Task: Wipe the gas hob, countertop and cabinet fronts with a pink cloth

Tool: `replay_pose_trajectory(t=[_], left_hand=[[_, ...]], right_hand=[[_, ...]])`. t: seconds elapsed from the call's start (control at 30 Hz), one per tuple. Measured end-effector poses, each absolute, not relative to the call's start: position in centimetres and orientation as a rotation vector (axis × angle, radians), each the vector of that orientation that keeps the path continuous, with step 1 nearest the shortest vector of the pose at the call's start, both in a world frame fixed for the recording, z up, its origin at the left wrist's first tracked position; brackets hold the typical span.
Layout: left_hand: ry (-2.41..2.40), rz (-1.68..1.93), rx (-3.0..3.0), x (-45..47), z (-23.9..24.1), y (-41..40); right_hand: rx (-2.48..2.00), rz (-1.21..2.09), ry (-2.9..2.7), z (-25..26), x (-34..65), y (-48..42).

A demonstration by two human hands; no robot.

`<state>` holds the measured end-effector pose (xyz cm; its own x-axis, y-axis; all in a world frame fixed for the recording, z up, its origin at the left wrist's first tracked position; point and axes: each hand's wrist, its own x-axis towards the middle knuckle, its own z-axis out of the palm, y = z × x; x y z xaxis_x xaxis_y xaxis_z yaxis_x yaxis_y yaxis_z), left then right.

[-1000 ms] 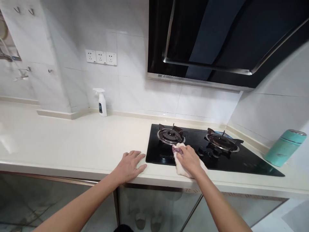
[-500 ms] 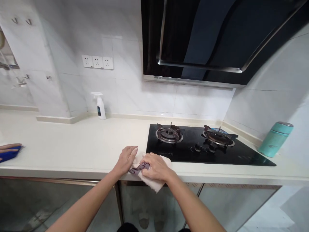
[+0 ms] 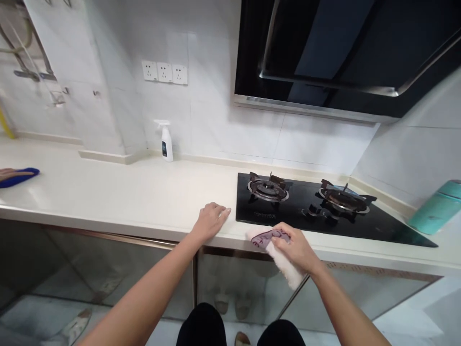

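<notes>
My right hand grips a white cloth with a purple-grey patterned band, at the counter's front edge just below the stove. Part of the cloth hangs down in front of the cabinet. Left of the stove, my left hand rests on the pale countertop, fingers extended and nothing in it. The black two-burner gas stove lies beyond my right hand. Its left edge is close to my left fingertips.
A white spray bottle stands against the back wall. At far left another person's hand presses a blue cloth on the counter. A turquoise flask stands at the right. The black range hood overhangs the stove.
My right hand has moved right along the counter edge with the cloth, away from my left hand. The left hand has come off the cloth. The view has shifted left and down.
</notes>
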<state>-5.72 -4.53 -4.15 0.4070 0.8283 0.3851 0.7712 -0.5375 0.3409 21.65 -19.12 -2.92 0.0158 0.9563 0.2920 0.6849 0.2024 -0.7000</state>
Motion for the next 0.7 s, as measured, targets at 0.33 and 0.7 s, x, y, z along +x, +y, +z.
replay_pose_trajectory(t=[0.33, 0.7], left_hand=[[1.418, 0.805, 2.485, -5.5, -4.0, -5.2], [1.456, 0.953, 2.253, -6.4, -3.6, -2.6]], right_hand=[[-1.947, -0.174, -1.665, -3.6, 22.7, -18.9], [-1.537, -0.441, -2.271, -3.1, 7.7, -14.2]])
